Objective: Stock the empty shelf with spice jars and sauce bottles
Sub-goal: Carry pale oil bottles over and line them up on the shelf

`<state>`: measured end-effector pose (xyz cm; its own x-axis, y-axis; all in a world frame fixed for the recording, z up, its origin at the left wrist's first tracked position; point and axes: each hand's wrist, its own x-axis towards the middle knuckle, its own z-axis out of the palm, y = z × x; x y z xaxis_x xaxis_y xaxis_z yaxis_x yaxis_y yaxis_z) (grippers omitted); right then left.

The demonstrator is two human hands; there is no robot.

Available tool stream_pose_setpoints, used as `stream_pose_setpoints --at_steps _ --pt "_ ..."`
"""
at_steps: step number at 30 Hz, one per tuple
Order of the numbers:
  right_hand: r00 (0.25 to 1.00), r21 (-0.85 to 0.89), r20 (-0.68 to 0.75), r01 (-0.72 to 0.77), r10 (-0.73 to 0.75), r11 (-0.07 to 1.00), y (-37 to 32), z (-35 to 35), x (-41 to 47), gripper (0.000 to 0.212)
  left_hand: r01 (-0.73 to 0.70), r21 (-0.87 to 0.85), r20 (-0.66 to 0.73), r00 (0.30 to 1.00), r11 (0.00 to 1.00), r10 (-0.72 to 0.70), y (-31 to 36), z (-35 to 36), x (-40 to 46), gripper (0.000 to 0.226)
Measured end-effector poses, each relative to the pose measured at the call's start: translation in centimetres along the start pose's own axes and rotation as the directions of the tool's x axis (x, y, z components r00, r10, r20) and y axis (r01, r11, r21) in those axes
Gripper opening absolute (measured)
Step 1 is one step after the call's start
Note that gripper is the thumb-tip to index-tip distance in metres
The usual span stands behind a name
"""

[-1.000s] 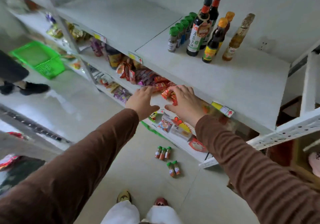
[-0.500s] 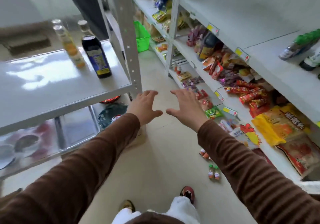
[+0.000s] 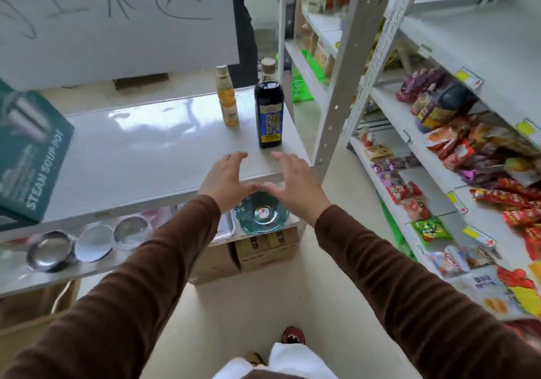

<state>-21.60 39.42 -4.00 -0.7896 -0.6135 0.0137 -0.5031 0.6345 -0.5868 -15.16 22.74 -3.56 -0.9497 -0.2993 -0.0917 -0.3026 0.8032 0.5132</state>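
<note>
- Our view has swung away from the half-stocked shelf with its green-capped jars and sauces; we now face a side shelf where bottles wait to be fetched.
- Both hands have come round with us and hold nothing: the left hand and right hand reach forward with fingers spread and gently curved, thumbs nearly meeting.
- The dark sauce bottle stands upright just beyond the right fingertips, not touched; the pale yellow bottle stands farther off beyond the left fingertips.
- We judge this a fetching step (the dark bottle looks the likeliest pick), with stocking only partly done.
- A third bottle hides behind the dark one, only its cap and neck showing.
- The shelf to be stocked is out of view now.
- Below the palms a blue glass dish is partly covered.
- A teal box is cut off by the frame's edge.
</note>
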Motion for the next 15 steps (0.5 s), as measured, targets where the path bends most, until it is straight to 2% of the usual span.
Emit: stream_pose_setpoints --at_steps 8,12,15 --pt "0.996 0.235 0.027 -0.093 0.089 0.968 -5.0 5.6 10.8 0.081 0.081 -0.068 -0.06 0.995 0.994 -0.085 -7.8 -4.1 6.2 0.077" --pt "0.977 0.337 -0.059 -0.176 0.207 0.925 -6.1 8.4 17.3 0.087 0.125 -0.126 -0.034 0.991 0.984 -0.131 -11.8 -5.6 11.0 0.074" --pt "0.942 0.399 -0.145 -0.225 0.303 0.889 -5.8 10.0 21.8 0.091 0.157 -0.253 0.001 0.987 0.955 -0.162 -13.9 -7.0 14.7 0.074"
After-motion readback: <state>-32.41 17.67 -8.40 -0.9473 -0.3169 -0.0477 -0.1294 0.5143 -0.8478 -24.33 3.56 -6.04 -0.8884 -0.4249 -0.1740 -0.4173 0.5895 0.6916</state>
